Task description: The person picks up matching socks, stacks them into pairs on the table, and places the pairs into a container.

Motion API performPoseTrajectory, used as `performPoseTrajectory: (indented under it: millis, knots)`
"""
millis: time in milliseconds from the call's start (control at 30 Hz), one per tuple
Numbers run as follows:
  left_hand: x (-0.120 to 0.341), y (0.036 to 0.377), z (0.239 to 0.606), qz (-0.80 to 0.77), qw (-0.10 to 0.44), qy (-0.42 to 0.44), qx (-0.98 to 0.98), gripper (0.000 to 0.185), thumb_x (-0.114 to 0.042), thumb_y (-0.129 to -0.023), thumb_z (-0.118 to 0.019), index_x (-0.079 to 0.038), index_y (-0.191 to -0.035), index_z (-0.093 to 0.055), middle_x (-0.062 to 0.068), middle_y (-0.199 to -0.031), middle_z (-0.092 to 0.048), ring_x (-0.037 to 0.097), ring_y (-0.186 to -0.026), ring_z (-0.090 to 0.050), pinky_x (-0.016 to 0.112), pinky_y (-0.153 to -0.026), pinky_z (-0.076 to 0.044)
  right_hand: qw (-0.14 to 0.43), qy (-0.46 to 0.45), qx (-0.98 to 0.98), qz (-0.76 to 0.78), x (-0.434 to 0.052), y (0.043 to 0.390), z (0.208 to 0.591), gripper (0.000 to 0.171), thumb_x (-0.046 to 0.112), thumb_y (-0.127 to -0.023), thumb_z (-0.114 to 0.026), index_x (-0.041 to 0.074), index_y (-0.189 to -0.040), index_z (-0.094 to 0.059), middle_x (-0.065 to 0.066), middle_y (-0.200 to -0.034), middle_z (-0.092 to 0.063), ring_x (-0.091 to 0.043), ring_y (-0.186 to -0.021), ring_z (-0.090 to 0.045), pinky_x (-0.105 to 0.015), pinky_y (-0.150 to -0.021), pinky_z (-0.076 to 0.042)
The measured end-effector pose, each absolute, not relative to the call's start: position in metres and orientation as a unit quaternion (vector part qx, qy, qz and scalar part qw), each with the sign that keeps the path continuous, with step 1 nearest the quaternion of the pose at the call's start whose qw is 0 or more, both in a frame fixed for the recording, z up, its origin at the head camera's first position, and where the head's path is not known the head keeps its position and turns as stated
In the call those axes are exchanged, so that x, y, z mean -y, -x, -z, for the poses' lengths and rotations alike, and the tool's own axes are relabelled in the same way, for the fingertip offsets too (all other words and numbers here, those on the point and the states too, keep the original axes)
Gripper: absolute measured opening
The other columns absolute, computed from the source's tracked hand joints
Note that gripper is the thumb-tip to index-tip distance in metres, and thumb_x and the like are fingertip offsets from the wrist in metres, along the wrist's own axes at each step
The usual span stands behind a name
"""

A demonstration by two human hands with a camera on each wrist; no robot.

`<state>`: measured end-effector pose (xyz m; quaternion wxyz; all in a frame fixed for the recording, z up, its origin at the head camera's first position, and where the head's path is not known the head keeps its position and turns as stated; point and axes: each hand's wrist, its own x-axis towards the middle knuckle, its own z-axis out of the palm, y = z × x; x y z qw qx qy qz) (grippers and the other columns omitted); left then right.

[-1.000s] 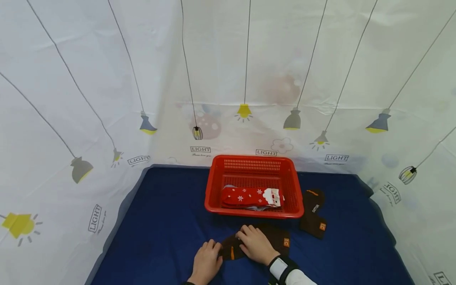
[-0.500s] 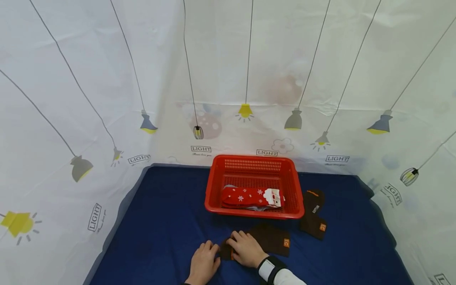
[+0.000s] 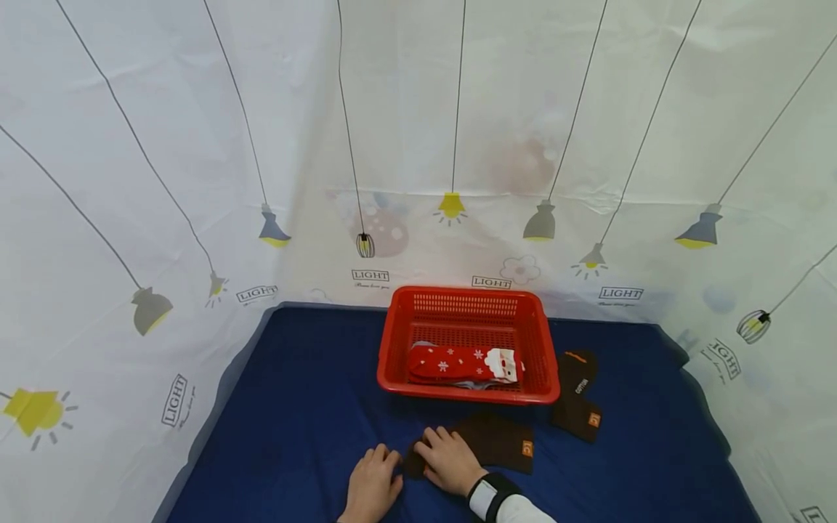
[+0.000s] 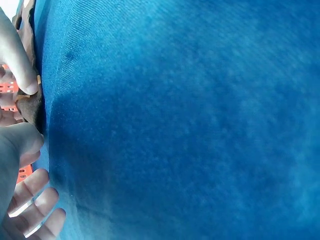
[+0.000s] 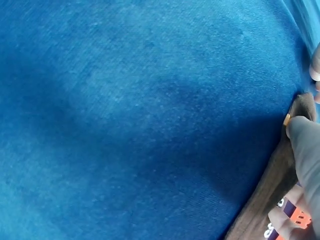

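A brown sock (image 3: 493, 439) with an orange label at its cuff lies flat in front of the red basket. My right hand (image 3: 450, 459) pinches it near the toe; in the right wrist view, the thumb (image 5: 304, 145) presses by the orange stripe. Just left of the toe rests my left hand (image 3: 371, 481), fingers loosely bent and holding nothing. The left wrist view has its thumb (image 4: 27, 140) close to the sock's tip; whether they touch, I cannot tell. A second brown sock (image 3: 575, 399), bent in shape, lies to the right.
The red basket (image 3: 386, 349) stands at the back of the blue cloth (image 3: 294, 407). Inside are a folded red sock (image 3: 451, 363) with a Santa face and something grey beneath it. A white printed curtain (image 3: 418, 131) surrounds the cloth's back and sides.
My right hand has slid left along the sock toward its toe, now covering the orange stripe. My left hand has drawn slightly away from the toe, to the left. Basket and second sock stay put.
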<state>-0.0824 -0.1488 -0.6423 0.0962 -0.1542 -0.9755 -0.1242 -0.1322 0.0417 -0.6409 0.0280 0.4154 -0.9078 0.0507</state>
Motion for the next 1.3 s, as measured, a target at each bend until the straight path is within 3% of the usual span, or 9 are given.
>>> performPoseTrajectory:
  millis: [467,733,933,1300]
  knots:
    - [0.150,0.082,0.643,0.130,0.083,0.153,0.976,0.018,-0.023,-0.069,-0.075,-0.020,-0.079,-0.061,-0.004,-0.073,-0.045,0.011,-0.059,-0.041,0.025,-0.052,-0.035,0.018,-0.426,0.904,-0.024,-0.039,0.131,0.640,0.020,0.026,-0.082,-0.065,0.023,-0.100,-0.056,0.004,-0.092,-0.051,-0.012,-0.075,-0.051,-0.025,-0.060,-0.043]
    - [0.151,0.084,0.643,0.122,0.107,0.157,0.974,0.020,-0.024,-0.067,-0.076,-0.020,-0.078,-0.060,-0.005,-0.071,-0.043,0.011,-0.058,-0.039,0.024,-0.051,-0.034,0.054,-0.434,0.897,-0.058,-0.039,0.135,0.626,0.013,0.021,-0.083,-0.064,0.020,-0.092,-0.055,0.003,-0.085,-0.049,-0.012,-0.069,-0.049,-0.024,-0.055,-0.040]
    - [0.153,0.085,0.645,0.108,0.135,0.159,0.972,0.024,-0.026,-0.064,-0.078,-0.019,-0.078,-0.060,-0.004,-0.072,-0.044,0.012,-0.058,-0.041,0.025,-0.051,-0.035,0.064,-0.446,0.888,-0.094,-0.034,0.141,0.609,0.018,0.020,-0.080,-0.067,0.021,-0.091,-0.052,0.005,-0.085,-0.047,-0.010,-0.070,-0.046,-0.021,-0.056,-0.038]
    - [0.156,0.086,0.641,0.101,0.093,0.134,0.981,0.023,-0.028,-0.066,-0.077,-0.016,-0.074,-0.059,-0.002,-0.072,-0.044,0.015,-0.059,-0.043,0.028,-0.051,-0.037,0.103,-0.468,0.868,-0.126,-0.016,0.144,0.567,0.028,0.019,-0.076,-0.072,0.020,-0.096,-0.052,0.004,-0.088,-0.046,-0.010,-0.072,-0.045,-0.020,-0.061,-0.037]
